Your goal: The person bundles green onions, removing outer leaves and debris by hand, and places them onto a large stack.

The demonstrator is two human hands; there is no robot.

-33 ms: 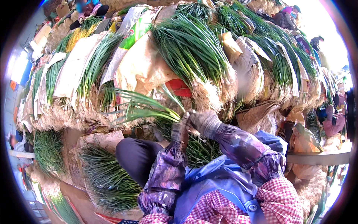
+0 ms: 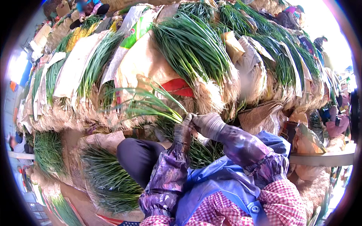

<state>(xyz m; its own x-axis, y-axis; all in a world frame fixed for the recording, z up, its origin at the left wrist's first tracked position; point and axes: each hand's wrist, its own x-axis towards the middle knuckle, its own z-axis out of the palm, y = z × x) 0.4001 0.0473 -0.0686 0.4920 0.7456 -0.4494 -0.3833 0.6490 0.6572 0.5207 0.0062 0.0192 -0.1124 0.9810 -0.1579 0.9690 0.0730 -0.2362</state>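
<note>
Green stalk (image 2: 176,103) tipped leftward, base hidden at left hand (image 2: 182,130)

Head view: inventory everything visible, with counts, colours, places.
Held green onions: several, green, centre
Onion bundles: many, green, pale-rooted, background
Leafy piles: several, dark green, lower left
Sacks: many, mostly tan, among bundles
Rail: at least one, grey, right
Other people: several, mixed colours, edges
Apron: one, blue, lower centre
Checked shirt: one, pink-white, bottom
Sleeves: two, purple, centre
Leg: one, dark, left-centre
Left hand: one, gloved grey, centre
Right hand: one, gloved grey, centre
</note>
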